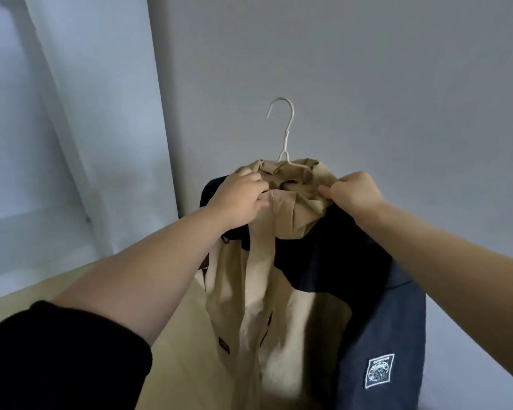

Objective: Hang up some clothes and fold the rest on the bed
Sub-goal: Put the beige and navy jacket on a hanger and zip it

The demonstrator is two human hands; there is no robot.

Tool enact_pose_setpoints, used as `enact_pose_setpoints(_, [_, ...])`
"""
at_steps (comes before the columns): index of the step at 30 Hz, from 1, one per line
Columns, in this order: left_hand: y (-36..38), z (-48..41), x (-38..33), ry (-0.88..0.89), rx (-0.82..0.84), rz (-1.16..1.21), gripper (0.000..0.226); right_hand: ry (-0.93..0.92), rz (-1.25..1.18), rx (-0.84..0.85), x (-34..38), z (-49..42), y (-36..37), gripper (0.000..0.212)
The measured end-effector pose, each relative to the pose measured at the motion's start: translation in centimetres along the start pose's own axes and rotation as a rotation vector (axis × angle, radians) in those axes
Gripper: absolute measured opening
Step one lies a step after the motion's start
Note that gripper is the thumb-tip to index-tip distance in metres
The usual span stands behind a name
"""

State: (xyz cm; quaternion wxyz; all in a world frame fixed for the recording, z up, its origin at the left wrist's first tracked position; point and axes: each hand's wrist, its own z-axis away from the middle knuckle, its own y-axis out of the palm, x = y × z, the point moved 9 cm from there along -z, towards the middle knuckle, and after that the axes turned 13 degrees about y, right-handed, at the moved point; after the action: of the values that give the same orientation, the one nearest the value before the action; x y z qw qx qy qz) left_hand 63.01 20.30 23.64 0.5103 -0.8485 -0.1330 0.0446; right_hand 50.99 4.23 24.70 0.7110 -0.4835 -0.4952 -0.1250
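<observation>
1. Head view: the person is holding a jacket (pixel 308 276) up in front of a plain grey wall (pixel 367 69), with both bare forearms reaching forward.
2. The jacket is tan down the front and at the collar, and dark navy across the shoulders and the sleeve on the right. It is hanging open, its front edges parting in long folds.
3. A pale thin hanger (pixel 282 128) is sitting inside the neck of the jacket. Its hook is standing upright in front of the wall, and its shoulders are running down into the bunched tan collar.
4. The left hand (pixel 240 196) is gripping the tan collar on the left side, its fingers curling round the cloth near the neck opening.
5. The right hand (pixel 353 192) is pinching the gathered tan fabric on the right side of the collar, thumb and fingers closing tightly on the folds.
6. A white stitched patch (pixel 379 371) is showing low on the navy sleeve, at the lower right.
7. Dark snaps are showing along the tan front edge on the left.
8. A black sleeve (pixel 57 359) is covering the left upper arm, pushed up above the elbow.
9. A light wooden surface (pixel 175 335) is lying below the jacket, and a white panel (pixel 101 113) is standing to the left of the wall.
</observation>
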Motion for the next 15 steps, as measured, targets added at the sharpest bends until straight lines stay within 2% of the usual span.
enact_pose_setpoints(6, [1.2, -1.7, 5.5, -0.148, 0.052, 0.018, 0.019, 0.224, -0.027, 0.326, 1.5, -3.1, 6.9, 0.020])
enact_pose_setpoints(10, [-2.1, -1.9, 8.3, -0.284, 0.038, 0.048, 0.024, 0.294, -0.039, 0.488, 5.4, -2.4, 7.5, 0.022])
enact_pose_setpoints(13, [-5.4, -1.2, 11.0, -0.476, 0.066, 0.034, 0.029, 0.341, -0.040, 0.580, 9.8, -1.4, 7.1, 0.026])
enact_pose_setpoints(15, [-9.0, -0.8, 12.6, -0.580, 0.079, 0.016, 0.041, 0.369, -0.040, 0.638, 13.6, -0.4, 7.0, 0.034])
